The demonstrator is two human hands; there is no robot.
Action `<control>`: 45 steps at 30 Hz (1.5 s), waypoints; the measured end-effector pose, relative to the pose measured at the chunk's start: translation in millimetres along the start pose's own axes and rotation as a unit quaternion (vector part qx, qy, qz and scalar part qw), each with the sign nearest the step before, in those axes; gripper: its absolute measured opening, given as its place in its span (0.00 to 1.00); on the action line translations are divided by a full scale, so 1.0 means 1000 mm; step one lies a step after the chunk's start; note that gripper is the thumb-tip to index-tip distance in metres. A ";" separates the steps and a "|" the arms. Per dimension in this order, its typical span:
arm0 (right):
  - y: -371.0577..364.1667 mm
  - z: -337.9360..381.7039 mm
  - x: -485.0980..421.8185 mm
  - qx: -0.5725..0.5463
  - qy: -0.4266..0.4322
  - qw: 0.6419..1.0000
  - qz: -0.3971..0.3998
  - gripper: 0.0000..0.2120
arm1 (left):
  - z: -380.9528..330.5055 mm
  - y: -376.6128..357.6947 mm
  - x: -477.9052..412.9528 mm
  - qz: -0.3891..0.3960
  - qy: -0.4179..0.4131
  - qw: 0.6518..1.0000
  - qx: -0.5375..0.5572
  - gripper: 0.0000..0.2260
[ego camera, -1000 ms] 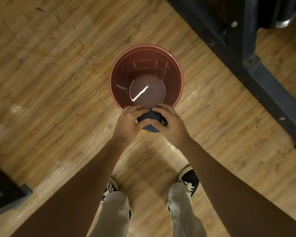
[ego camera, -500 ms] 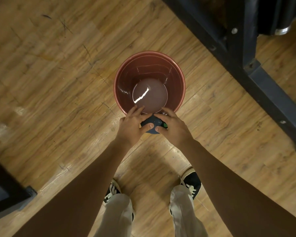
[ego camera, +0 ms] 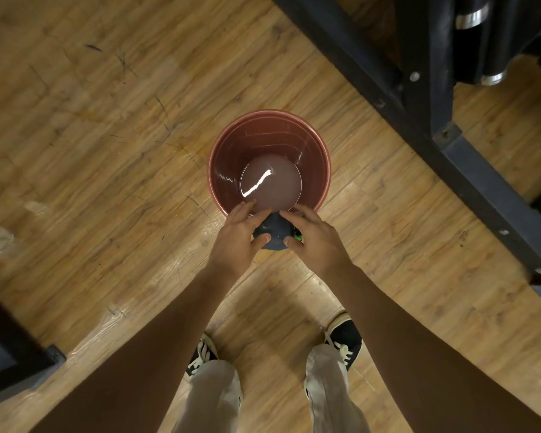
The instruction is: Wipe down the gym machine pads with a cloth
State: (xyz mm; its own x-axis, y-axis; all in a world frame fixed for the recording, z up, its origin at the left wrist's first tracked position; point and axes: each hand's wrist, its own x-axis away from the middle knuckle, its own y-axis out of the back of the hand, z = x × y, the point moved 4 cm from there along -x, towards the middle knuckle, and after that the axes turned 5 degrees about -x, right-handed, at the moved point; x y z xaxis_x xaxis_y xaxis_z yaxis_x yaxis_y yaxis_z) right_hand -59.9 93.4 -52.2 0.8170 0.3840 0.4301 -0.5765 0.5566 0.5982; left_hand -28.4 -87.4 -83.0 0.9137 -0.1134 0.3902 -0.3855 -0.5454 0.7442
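One bucket (ego camera: pixel 228 157) and one cloth (ego camera: pixel 274 233) are counted; two hands are seen, the left hand (ego camera: pixel 236 240) and the right hand (ego camera: pixel 318 243); two shoes are noted, the left shoe (ego camera: pixel 202 354) and the right shoe (ego camera: pixel 346 335)

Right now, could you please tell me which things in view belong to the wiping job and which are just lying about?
Job: dark cloth, held by left hand and right hand; red bucket of water.
Lying about: black machine frame; dark base, lower left.
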 end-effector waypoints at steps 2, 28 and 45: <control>-0.003 -0.001 0.001 0.009 -0.001 1.000 -0.003 0.28 | -0.003 0.002 -0.001 -0.010 -0.006 1.000 -0.003 0.27; -0.013 0.006 -0.012 0.089 0.040 0.995 -0.024 0.25 | -0.009 0.019 0.010 -0.026 0.001 0.998 -0.057 0.19; 0.013 0.032 -0.006 0.126 -0.007 0.991 0.044 0.28 | -0.025 0.042 0.021 0.030 0.044 0.997 -0.053 0.33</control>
State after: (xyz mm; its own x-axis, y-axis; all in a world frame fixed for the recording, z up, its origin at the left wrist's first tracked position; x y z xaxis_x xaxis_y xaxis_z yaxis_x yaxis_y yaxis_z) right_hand -72.1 74.7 -25.2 0.7647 0.4111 0.4962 -0.6306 0.3186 0.7077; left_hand -28.5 -91.9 -29.8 0.8751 -0.0669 0.4793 -0.4554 -0.4491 0.7687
